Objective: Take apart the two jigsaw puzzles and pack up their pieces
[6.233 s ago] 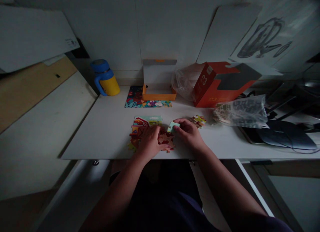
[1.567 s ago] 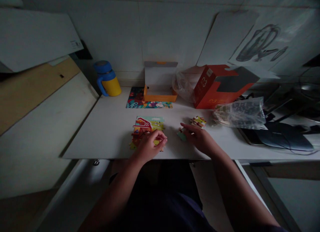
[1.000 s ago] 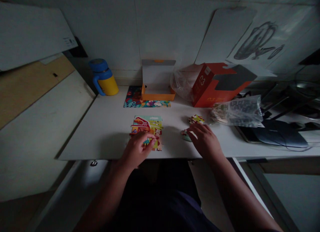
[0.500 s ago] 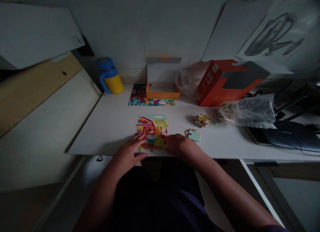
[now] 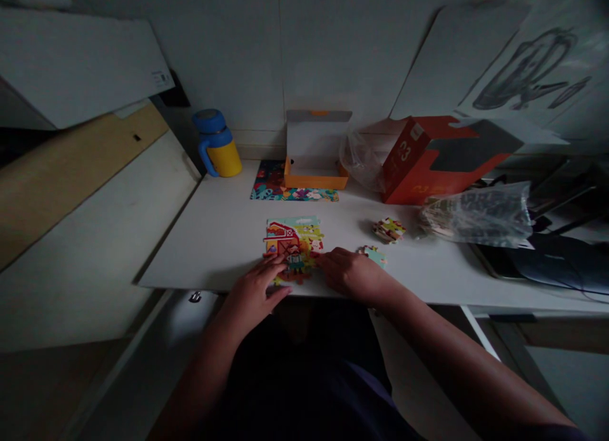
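A partly joined jigsaw puzzle [image 5: 291, 244] lies near the front edge of the white desk, showing a red barn and a figure in green. My left hand [image 5: 257, 292] rests at its lower left, fingers stretched over the pieces and thumb apart. At the lower right side, my right hand [image 5: 349, 273] is closed with the fingers curled down, seemingly on a puzzle piece, mostly hidden beneath them. Just beyond that hand lie light-green puzzle pieces [image 5: 375, 256], partly covered by it. Farther back is a small stack of puzzle pieces [image 5: 389, 229].
An open orange box [image 5: 316, 181] stands on a colourful printed sheet [image 5: 266, 190] at the back. Left of it is a blue-and-yellow flask [image 5: 223, 155]. Toward the right are a large red box [image 5: 419, 165], a clear plastic bag [image 5: 485, 216] and a dark case [image 5: 556, 260].
My right hand has shifted slightly right, away from the puzzle, whose lower right edge now ends in a bare tab. My left hand stays on the puzzle. The view has swung slightly left.
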`<state>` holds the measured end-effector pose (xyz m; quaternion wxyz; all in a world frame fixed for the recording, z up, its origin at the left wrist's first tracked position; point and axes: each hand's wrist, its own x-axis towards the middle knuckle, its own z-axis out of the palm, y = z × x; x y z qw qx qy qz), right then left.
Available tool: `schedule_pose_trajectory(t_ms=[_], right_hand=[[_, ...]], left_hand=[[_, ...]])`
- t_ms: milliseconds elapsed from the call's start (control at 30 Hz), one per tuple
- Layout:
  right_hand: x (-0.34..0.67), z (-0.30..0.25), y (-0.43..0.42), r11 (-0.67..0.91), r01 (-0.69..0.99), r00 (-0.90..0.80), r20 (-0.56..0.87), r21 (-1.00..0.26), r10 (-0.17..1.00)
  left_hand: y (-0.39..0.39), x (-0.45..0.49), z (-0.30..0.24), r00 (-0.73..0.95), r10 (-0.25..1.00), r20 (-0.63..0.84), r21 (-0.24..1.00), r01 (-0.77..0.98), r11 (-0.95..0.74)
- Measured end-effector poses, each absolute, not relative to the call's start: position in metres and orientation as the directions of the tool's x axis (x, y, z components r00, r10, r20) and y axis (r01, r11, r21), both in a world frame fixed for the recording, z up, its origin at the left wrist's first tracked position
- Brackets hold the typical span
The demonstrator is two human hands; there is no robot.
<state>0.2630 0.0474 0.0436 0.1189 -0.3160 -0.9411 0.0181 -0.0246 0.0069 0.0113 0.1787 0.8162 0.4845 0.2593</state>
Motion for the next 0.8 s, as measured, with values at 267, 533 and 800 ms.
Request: schedule_pose_trajectory(t_ms=[267,533,800], right_hand=[[0.268,0.029,0.046,0.755,0.632,-0.694,0.306,-0.176,0.652],[0.237,0.017,0.028,0.753,0.611,-0.661,0.366,-0.244,0.655],[0.227,0.021,0.036,0.758,0.593,-0.699,0.294,-0.273,0.652]], left_hand=[[0.005,-0.013,0.015,0.322,0.911,0.259,0.535,0.737,-0.413],[0.006,-0.016,0.011,0.343,0.898,0.275,0.523,0.73,-0.439],[0.005,-0.015,0.009,0.329,0.9,0.285,0.541,0.721,-0.434]])
